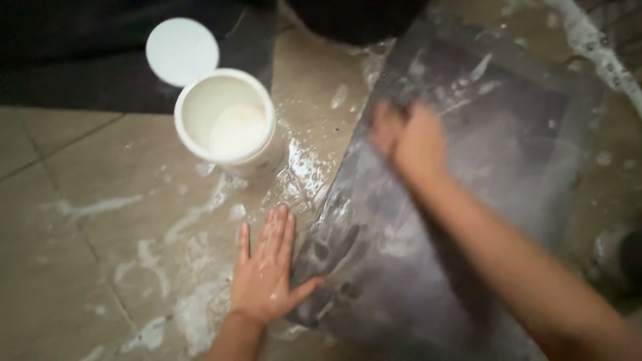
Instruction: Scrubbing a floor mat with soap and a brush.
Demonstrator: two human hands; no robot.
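A dark grey mat point(508, 154) lies wet and soapy on the tiled floor. My right hand point(409, 140) is blurred and pressed on the mat's upper left part, fingers curled; whether it holds anything I cannot tell. My left hand point(266, 271) lies flat on the wet floor with fingers spread, its thumb touching the mat's left edge. An open white tub point(227, 120) with white paste inside stands just beyond my left hand.
The tub's round white lid point(182, 51) lies on a dark surface at the top left. Soapy foam streaks point(194, 301) cover the beige tiles. A dark round object point(354, 17) sits at the top edge.
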